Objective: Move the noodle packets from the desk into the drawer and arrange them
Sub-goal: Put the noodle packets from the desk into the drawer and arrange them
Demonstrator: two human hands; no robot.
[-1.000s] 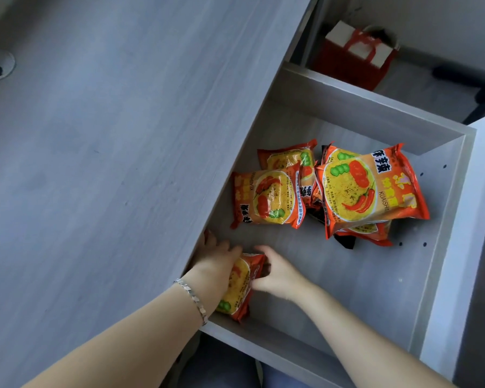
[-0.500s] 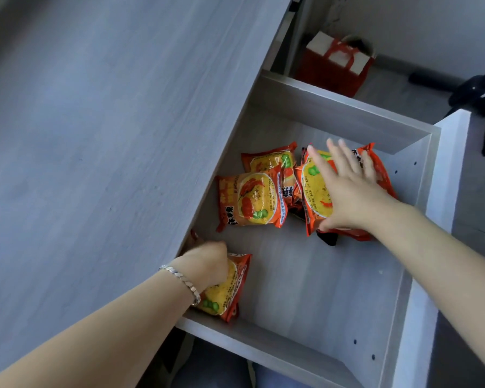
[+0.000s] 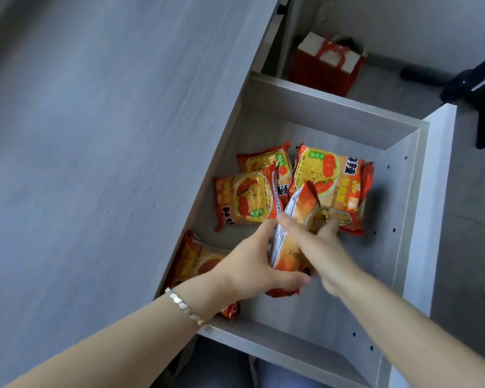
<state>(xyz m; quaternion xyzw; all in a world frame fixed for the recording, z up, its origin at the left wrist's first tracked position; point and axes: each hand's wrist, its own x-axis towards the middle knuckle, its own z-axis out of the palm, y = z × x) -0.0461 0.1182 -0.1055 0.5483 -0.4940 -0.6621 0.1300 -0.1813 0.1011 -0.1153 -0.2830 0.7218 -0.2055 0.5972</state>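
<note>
While over drawer, both hands grip one noodle packet (tilted on edge).

"KUAISHIMIAN" runs along the big noodle packet at the drawer's back; other printing is illegible.

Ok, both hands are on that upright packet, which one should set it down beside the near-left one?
Probably the left hand: it cups the held packet from the side facing the near-left packet and sits right above it. The right hand grips from the far side.
</note>
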